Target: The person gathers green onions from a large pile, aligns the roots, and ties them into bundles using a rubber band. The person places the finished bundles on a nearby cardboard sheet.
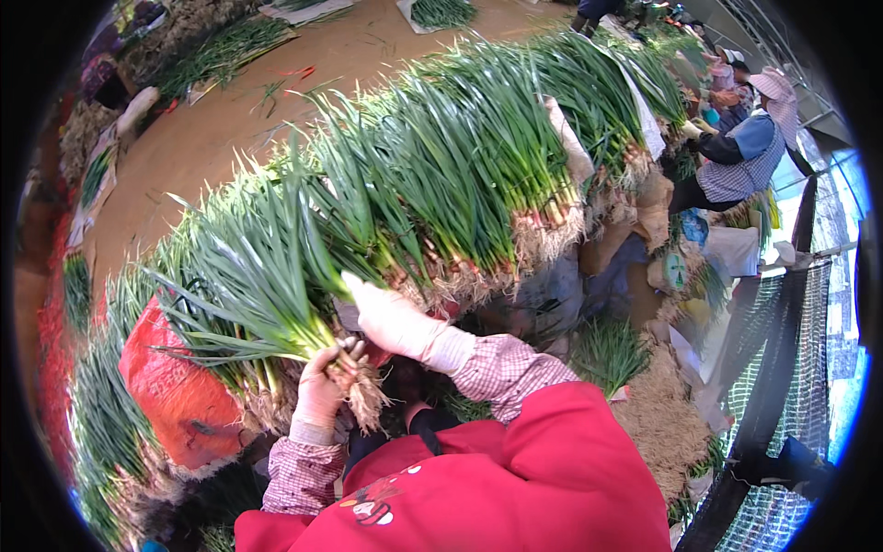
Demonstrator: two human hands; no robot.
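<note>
My left hand [321, 390], in a pale glove with darkened fingertips, is closed around the lower stems of a bunch of green garlic [293, 303]. Its pale roots [365, 397] hang out past my fingers, and the long leaves fan up and to the left. My right hand [390, 314], also gloved, is just above and to the right of that bunch. Its fingers appear to pinch the pale lower end of a leafy stalk [321, 252]; the grip itself is partly hidden. Directly beyond both hands stands a long row of green garlic [441, 165], roots towards me.
An orange-red plastic sack [176, 390] lies among bunches on the left. Loose garlic greens [610, 355] and a heap of dry roots [659, 414] lie at my right. Another person [741, 148] sits farther along the row. Dark netting [779, 345] bounds the right side.
</note>
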